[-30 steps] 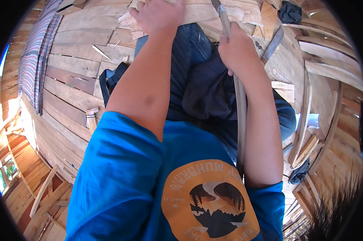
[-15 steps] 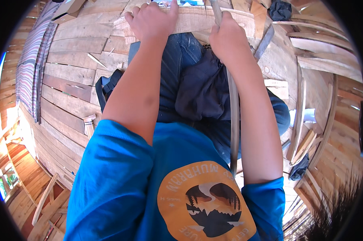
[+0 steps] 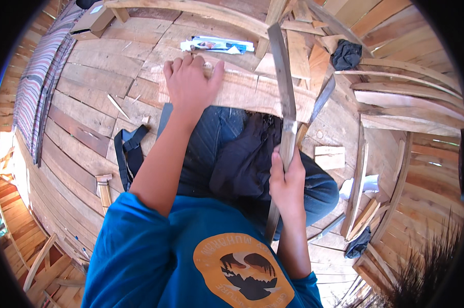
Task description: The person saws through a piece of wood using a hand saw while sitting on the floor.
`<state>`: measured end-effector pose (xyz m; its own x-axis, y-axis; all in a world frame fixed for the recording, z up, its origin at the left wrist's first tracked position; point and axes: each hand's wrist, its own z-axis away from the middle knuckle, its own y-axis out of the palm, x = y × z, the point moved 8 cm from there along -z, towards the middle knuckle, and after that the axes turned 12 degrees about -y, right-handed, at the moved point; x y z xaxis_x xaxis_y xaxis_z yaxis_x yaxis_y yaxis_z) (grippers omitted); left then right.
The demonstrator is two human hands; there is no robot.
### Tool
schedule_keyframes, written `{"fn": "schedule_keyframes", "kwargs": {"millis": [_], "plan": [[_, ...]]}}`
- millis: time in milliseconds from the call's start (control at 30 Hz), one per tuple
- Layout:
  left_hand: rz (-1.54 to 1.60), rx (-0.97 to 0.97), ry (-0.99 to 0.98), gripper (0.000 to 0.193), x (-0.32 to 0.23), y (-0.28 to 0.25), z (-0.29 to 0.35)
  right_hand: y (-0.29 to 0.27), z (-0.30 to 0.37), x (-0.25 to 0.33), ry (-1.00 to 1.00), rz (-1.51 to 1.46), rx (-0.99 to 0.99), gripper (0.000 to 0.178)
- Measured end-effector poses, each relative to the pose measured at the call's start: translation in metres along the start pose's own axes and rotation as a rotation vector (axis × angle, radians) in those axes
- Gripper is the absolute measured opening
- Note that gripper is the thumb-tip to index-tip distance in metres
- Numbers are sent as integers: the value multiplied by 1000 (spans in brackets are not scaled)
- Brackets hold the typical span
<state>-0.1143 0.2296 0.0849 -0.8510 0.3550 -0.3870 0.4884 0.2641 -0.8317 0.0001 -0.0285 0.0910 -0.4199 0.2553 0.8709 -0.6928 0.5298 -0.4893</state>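
A pale wooden board (image 3: 247, 88) lies crosswise in front of my lap, its upper face rough. My left hand (image 3: 191, 88) presses on the board's left part, fingers curled over its far edge. In my closed right hand (image 3: 288, 180) is a long-handled machete (image 3: 283, 72). Its grey blade points away from me, across the right part of the board; whether the two touch, I cannot tell. The long handle runs back toward my body, beneath my right forearm. A dark cloth (image 3: 242, 164) is bunched on my lap, just short of the board.
Beyond the board lie a white-and-blue packet (image 3: 216, 45) and a wooden beam (image 3: 191, 9). Another flat blade (image 3: 322, 100) rests on the floor at right, near a black crumpled bag (image 3: 346, 54). Curved planks (image 3: 406, 97) are stacked further right. At left are a black strap (image 3: 133, 154) and striped mat (image 3: 42, 87).
My right hand has drawn back from the board toward my body, and the machete's blade now shows over the board. My left hand stays on the board. The view has shifted, showing more floor beyond.
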Motion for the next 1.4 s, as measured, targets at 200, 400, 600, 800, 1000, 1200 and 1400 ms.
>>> {"fn": "schedule_keyframes", "kwargs": {"millis": [200,400,600,800,1000,1200,1400], "plan": [[-143,165,-66,70,4,9,-4,-5,17,-4,56,32,94,18],[-266,276,-21,92,17,4,1,14,13,-13,56,18,91,23],[-313,391,34,97,13,6,-5,20,1,-21,88,78,169,18],[-297,417,13,96,15,9,-7,17,-7,-23,137,93,216,17],[-262,396,13,96,17,10,-9,12,-6,-13,126,170,229,18],[-279,434,-28,98,20,14,-12,7,1,-5,59,223,216,19],[-254,451,-29,100,21,15,-13,7,10,-5,117,203,204,20]]}}
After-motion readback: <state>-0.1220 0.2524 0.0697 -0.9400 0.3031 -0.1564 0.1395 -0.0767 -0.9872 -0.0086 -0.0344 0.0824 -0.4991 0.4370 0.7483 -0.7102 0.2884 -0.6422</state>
